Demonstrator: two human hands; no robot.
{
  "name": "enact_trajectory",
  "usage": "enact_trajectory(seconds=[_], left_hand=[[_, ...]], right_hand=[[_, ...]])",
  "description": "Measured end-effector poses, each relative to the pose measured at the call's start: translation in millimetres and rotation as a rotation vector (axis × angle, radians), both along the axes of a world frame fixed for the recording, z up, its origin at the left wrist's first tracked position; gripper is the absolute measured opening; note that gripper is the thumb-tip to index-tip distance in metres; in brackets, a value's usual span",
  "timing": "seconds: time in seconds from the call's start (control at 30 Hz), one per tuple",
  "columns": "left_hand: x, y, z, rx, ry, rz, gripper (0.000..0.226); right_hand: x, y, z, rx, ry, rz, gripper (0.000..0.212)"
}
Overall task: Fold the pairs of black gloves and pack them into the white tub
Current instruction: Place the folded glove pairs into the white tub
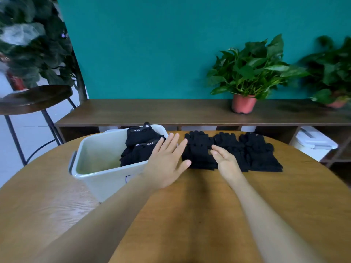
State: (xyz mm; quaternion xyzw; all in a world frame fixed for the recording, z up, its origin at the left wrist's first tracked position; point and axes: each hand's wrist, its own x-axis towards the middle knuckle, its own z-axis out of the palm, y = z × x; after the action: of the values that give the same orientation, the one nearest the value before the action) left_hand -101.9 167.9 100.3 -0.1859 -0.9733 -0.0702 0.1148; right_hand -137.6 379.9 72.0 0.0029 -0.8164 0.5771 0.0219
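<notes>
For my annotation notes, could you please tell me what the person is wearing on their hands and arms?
The left hand and right hand are bare, without rings or a watch; the left forearm and right forearm are uncovered, no sleeve in view.

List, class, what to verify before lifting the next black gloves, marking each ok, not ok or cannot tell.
1. Left hand free: ok, open.
2. Right hand free: ok, open.
3. Flat black fabric gloves on the round wooden table within reach: ok, beside both hands.
4. Room in the white plastic tub: ok, left part bare.
5. Folded black gloves inside it tidy: ok, at its right side.
6. Pairs per pile: cannot tell.
</notes>
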Motion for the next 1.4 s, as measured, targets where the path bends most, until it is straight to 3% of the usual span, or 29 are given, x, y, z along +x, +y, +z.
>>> enact_trajectory(seconds=[0.13,0.23,0.43,0.7,0.9,1.4], left_hand=[[-8.3,46.5,-11.9,-0.012,-0.053,-0.089,0.084],[-23.9,68.2,-27.9,-0.061,-0.139,-0.067,0.061],[-68.0,91.8,-54.0,-0.040,-0.281,0.028,0.056],[-127.9,103.2,-89.9,0.021,-0.445,0.265,0.055],[-127.5,103.4,-98.3,0.051,-0.469,0.276,0.056],[-5.8,81.8,-94.6,-0.005,-0.454,0.221,0.056]], right_hand=[[1.5,39.0,-10.9,0.051,-0.024,-0.037,0.039],[-3.6,54.6,-23.1,0.110,-0.034,-0.023,0.041],[-39.8,63.9,-45.8,0.244,-0.013,0.052,0.044],[-91.5,48.5,-65.3,0.796,0.124,0.148,0.042],[-93.5,38.5,-67.9,1.016,0.134,0.199,0.041],[23.0,23.6,-67.3,0.991,0.174,0.237,0.041]])
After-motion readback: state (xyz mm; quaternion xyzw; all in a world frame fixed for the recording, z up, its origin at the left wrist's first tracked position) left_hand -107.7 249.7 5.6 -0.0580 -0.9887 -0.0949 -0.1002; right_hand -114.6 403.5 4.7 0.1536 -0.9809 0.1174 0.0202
